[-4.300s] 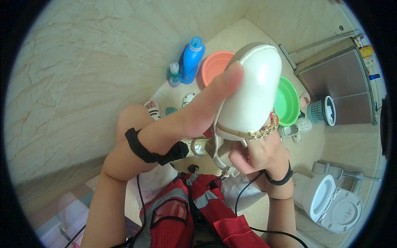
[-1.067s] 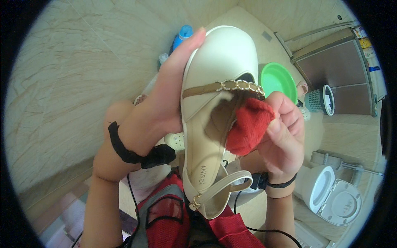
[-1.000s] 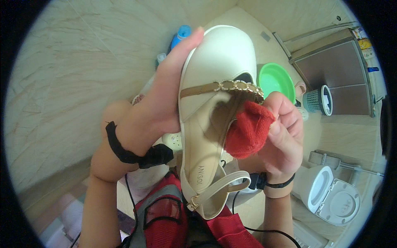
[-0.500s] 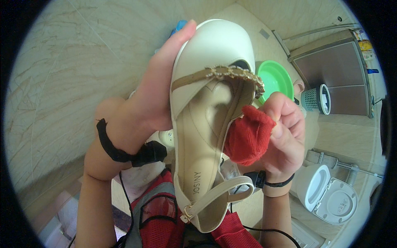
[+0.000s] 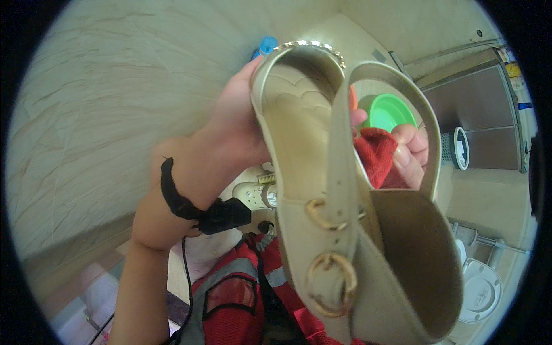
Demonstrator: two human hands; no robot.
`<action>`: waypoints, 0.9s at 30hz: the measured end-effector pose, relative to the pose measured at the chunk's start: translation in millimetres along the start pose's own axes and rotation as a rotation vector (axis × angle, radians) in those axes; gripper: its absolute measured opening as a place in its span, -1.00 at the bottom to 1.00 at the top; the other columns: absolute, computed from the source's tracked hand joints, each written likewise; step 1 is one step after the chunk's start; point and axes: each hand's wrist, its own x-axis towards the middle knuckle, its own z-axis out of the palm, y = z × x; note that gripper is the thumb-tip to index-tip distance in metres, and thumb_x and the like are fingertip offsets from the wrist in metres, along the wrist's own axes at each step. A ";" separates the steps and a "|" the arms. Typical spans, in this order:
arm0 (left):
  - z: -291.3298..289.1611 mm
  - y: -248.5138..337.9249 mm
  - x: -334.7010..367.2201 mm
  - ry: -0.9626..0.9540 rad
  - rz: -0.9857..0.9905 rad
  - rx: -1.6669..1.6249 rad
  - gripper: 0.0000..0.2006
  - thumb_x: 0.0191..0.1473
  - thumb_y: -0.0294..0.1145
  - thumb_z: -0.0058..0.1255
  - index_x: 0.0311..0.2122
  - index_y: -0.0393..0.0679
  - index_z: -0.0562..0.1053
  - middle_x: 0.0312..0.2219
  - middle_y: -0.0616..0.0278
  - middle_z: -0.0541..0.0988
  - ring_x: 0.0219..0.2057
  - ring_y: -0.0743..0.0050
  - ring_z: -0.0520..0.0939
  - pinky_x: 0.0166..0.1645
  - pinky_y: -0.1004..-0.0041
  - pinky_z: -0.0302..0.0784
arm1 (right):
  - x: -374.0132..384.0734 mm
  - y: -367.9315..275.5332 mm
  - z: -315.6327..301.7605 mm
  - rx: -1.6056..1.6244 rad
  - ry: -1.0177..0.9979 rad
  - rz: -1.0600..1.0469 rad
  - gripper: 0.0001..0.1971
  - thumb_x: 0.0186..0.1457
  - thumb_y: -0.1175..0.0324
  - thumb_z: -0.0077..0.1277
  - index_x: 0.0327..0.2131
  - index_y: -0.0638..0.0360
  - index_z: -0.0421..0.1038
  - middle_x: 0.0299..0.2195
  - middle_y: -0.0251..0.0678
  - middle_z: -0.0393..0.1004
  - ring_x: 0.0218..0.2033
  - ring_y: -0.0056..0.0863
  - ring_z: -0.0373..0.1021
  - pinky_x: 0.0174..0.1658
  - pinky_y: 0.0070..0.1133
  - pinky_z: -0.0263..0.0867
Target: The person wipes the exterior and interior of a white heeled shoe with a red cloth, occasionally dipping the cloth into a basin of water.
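Note:
A cream strapped shoe (image 5: pixel 302 167) fills the middle of the head view, its heel end close to me and its toe pointing away. Gold buckles sit on its ankle strap, and a jewelled band crosses the far end. My left hand (image 5: pixel 238 118) grips the shoe by its left side near the toe; the fingers underneath are mostly hidden. On the shoe's right side, a red cloth (image 5: pixel 374 154) is pinched in my right hand (image 5: pixel 409 154), seen through the loop of the strap. The cloth's lower part is hidden behind the shoe.
Beyond the shoe on the floor stands a green basin (image 5: pixel 397 100). A blue-capped bottle (image 5: pixel 267 45) is by the left wall. Farther right are a basket (image 5: pixel 461 148) and a brown-panelled cabinet (image 5: pixel 480 115); a toilet lid (image 5: pixel 482 290) shows at lower right. A pale clog (image 5: pixel 248 195) lies below.
The shoe has tipped, bringing its heel and buckles nearer and hiding the toe cap. My right hand with the red cloth is now partly behind the strap.

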 end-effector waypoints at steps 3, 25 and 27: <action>2.7 -1.2 -2.9 0.025 0.002 -0.020 -0.56 0.17 -0.09 -0.47 -0.17 -0.22 0.38 -0.26 0.07 0.50 -0.24 0.22 0.51 -0.09 0.25 0.42 | 0.8 4.9 0.8 -0.092 -0.019 -0.015 -0.87 0.00 0.50 -0.02 -0.34 0.32 0.34 -0.45 -0.29 0.47 -0.48 -0.66 0.39 -0.39 -0.75 0.31; 4.8 3.4 -5.3 -0.420 -0.134 -0.280 -0.47 0.16 -0.03 -0.51 -0.06 -0.28 0.32 -0.18 -0.11 0.45 -0.14 -0.05 0.48 0.00 0.05 0.37 | 2.7 -10.4 11.4 -0.217 0.035 -0.118 -0.89 0.03 0.56 -0.04 -0.31 0.29 0.35 -0.45 -0.42 0.44 -0.42 -0.75 0.34 -0.31 -0.78 0.24; 9.8 5.2 -12.4 -0.350 -0.083 -0.170 -0.45 0.17 -0.02 -0.52 -0.04 -0.32 0.30 -0.16 -0.17 0.43 -0.14 -0.16 0.47 0.01 0.00 0.37 | 7.9 -2.8 15.2 -0.240 0.044 -0.165 -0.89 0.03 0.57 -0.04 -0.31 0.30 0.35 -0.43 -0.42 0.44 -0.41 -0.76 0.34 -0.31 -0.79 0.25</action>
